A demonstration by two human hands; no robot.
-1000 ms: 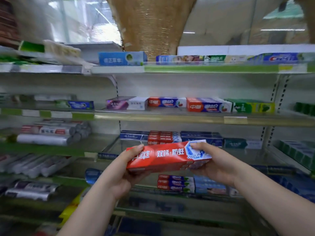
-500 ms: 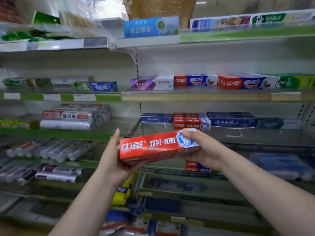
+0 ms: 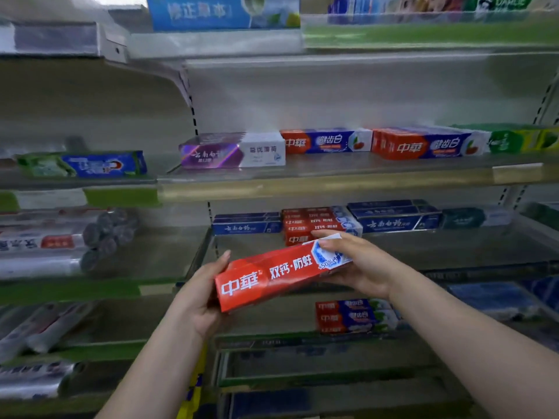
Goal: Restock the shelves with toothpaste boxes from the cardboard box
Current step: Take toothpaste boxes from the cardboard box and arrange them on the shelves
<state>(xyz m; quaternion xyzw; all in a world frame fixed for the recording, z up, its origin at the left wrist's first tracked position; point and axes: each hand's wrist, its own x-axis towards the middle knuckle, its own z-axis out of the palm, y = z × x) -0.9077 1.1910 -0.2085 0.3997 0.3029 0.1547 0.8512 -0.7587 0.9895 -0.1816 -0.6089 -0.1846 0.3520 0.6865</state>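
A red toothpaste box (image 3: 272,278) with white lettering and a blue-white end is held lengthwise in front of the shelves. My left hand (image 3: 198,297) grips its left end from below and behind. My right hand (image 3: 360,266) pinches its right end, thumb on top. The box hovers just in front of a stack of matching red boxes (image 3: 305,225) on the glass shelf (image 3: 438,249). The cardboard box is not in view.
Blue toothpaste boxes (image 3: 396,220) flank the red stack. The shelf above carries purple-white (image 3: 233,151), red-blue (image 3: 326,142) and green boxes. Rolls of plastic bags (image 3: 60,243) fill the left bay. More red-blue boxes (image 3: 348,316) sit one shelf lower.
The view has closed in on the shelves and tilted down. Both hands kept hold of the red box and carried it closer to the red stack.
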